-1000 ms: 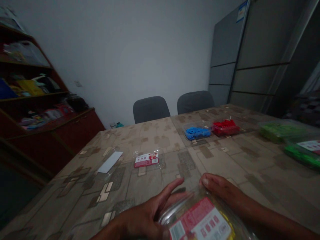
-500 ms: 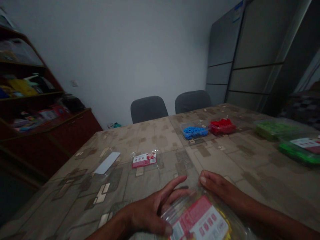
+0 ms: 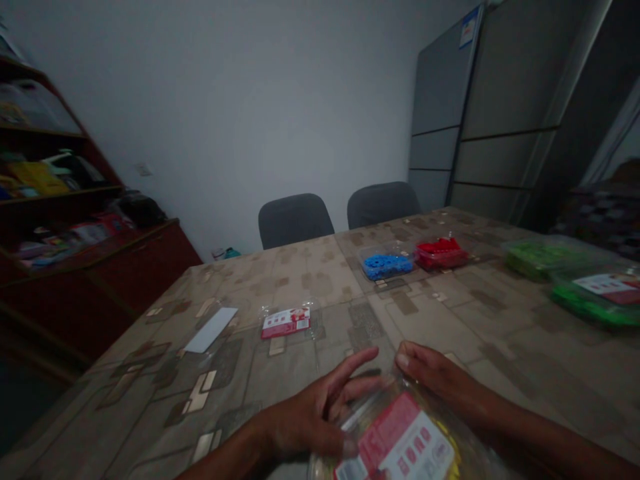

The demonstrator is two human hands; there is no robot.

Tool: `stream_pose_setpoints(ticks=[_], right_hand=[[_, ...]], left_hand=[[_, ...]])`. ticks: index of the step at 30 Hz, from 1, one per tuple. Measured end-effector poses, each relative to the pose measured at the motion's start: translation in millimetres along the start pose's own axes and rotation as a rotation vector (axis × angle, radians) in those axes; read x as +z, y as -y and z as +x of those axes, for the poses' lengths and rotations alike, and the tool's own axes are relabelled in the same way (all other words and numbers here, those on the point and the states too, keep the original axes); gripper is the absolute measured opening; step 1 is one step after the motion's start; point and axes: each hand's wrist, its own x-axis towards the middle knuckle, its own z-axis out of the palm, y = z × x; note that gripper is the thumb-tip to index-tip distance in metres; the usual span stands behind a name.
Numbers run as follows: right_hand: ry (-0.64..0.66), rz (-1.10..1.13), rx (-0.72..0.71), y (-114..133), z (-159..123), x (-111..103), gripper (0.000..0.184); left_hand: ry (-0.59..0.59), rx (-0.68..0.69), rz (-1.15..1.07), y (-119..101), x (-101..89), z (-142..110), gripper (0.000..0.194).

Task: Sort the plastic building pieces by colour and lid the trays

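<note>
A clear plastic box (image 3: 400,437) with a red and white label and yellow pieces inside is at the near edge of the view, cut off by the frame. My left hand (image 3: 320,417) grips its left side, the thumb on top and the index finger stretched forward. At the box's far corner, my right hand (image 3: 430,367) is closed with its thumb and curled fingers on the rim. Whether the lid is fastened I cannot tell.
On the patterned table stand boxes of blue pieces (image 3: 387,265), red pieces (image 3: 441,255), light green pieces (image 3: 545,260) and bright green pieces (image 3: 593,307). Two clear lids lie left of centre, one with a red label (image 3: 286,323), one with a white label (image 3: 211,330). Chairs (image 3: 296,221) stand behind.
The view has shifted slightly, so the table things appear a little further left. Both hands stay on the yellow box, with the left thumb now resting further over its label.
</note>
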Motion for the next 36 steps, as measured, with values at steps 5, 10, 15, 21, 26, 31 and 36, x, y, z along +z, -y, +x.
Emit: stream_pose_setpoints(ticks=[5, 10, 15, 21, 26, 31, 36], right_hand=[[0.013, 0.014, 0.005, 3.6, 0.1, 0.5, 0.045], [-0.068, -0.030, 0.042, 3.1, -3.3, 3.4, 0.046], [-0.145, -0.070, 0.038, -5.5, -0.7, -1.6, 0.053], [-0.069, -0.055, 0.031, -10.6, -0.8, -8.3, 0.050], [-0.070, 0.026, 0.029, -3.5, -3.3, -2.5, 0.045], [-0.064, 0.022, 0.051, 0.6, -2.9, -0.6, 0.046], [-0.097, 0.020, 0.053, 2.7, -5.2, 3.3, 0.042]], left_hand=[[0.029, 0.066, -0.015, 5.1, 3.8, -2.4, 0.103], [0.058, 0.062, -0.001, 2.4, 4.9, 4.3, 0.110], [0.088, 0.035, -0.008, 0.1, 2.4, 13.1, 0.118], [0.068, 0.032, -0.057, 1.6, 6.4, 15.7, 0.099], [0.005, 0.015, -0.050, -4.4, 11.2, 12.2, 0.103], [-0.441, -0.095, 0.399, -8.4, 22.3, -26.8, 0.047], [-0.706, -0.181, 0.366, 13.7, 32.4, -63.1, 0.050]])
